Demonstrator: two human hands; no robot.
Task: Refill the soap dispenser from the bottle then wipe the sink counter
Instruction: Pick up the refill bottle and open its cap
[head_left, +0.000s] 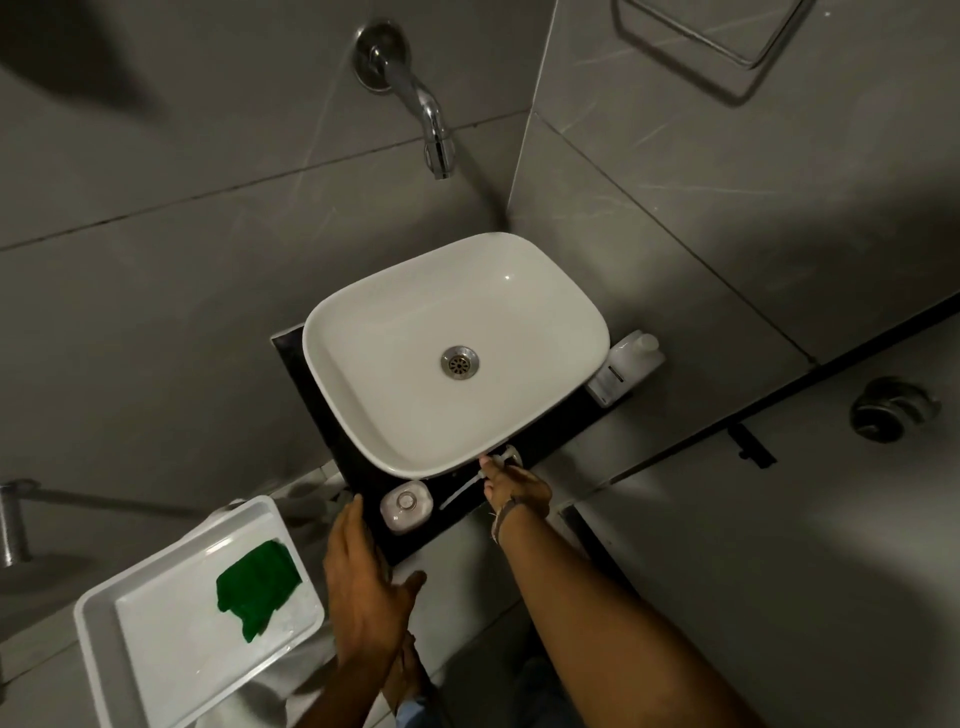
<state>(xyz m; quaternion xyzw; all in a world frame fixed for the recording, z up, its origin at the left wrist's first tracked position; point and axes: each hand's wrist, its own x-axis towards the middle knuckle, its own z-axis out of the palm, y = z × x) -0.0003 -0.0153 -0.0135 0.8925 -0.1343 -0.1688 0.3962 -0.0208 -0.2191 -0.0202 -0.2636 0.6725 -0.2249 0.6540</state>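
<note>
A white soap dispenser body (406, 506) stands on the black counter (561, 415) in front of the white basin (363, 332), its neck uncapped. My right hand (514, 491) grips the white pump head (506, 458); its dip tube (460, 491) slants down to the left over the counter. My left hand (366, 577) hovers with fingers spread just left of the dispenser, holding nothing. A white refill bottle (626, 366) stands on the counter right of the basin. A green cloth (257, 584) lies in a white tray (104, 649) at the lower left.
A chrome wall spout (428, 111) juts out above the basin. Grey tiled walls close in behind and to the right. A metal fitting (891, 410) sits at the right, and a chrome pipe (13, 525) at the far left edge.
</note>
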